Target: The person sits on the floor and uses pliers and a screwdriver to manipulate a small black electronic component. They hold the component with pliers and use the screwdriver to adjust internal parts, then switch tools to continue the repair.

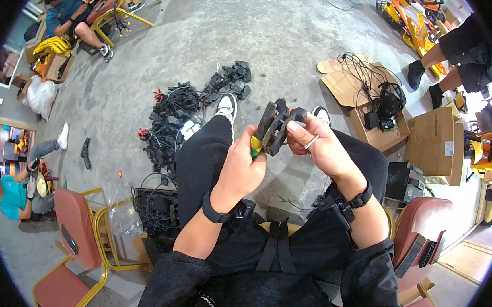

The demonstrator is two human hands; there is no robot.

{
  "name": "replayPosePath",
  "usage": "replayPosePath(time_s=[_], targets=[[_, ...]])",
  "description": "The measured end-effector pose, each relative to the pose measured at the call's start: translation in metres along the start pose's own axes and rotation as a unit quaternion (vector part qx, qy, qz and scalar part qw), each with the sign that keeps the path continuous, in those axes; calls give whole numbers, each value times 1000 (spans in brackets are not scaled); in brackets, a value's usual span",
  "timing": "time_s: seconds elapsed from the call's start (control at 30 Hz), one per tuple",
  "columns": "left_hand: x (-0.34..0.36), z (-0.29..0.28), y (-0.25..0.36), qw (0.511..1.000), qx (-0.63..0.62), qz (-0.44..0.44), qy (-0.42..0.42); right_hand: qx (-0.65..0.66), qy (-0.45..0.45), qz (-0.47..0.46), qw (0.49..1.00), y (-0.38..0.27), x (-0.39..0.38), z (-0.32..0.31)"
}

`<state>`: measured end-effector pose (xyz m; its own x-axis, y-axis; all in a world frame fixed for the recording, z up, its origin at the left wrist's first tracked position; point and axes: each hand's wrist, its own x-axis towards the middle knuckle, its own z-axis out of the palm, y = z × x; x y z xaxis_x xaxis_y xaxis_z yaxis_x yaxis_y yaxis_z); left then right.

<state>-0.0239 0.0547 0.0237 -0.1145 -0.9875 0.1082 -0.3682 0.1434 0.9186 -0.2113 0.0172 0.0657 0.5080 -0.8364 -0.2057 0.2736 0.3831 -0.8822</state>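
Note:
My left hand is closed on a dark flat item with a yellow-and-green band, upright above my lap. My right hand grips a black plastic piece against it, thumb on the front; the two items touch, and whether they are joined I cannot tell. A light ring is on a right finger. Dark bands circle both wrists. Just beyond my hands, between and around my shoes, lies bare concrete floor, with a heap of black devices and cables to the left.
Open cardboard with cables and a carton lie right. Chairs stand both sides, beside a black case. Seated people are left; another person's legs are right, near yellow-orange equipment.

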Motion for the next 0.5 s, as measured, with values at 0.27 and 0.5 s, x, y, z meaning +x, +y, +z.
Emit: replayPosePath(time_s=[0.27,0.5], targets=[[2,5,7,940,-295,-157,-75,-222,130,-14,966,1,5,5],[4,1,9,883,-414,-216,-46,-349,188,-21,918,3,0,9]])
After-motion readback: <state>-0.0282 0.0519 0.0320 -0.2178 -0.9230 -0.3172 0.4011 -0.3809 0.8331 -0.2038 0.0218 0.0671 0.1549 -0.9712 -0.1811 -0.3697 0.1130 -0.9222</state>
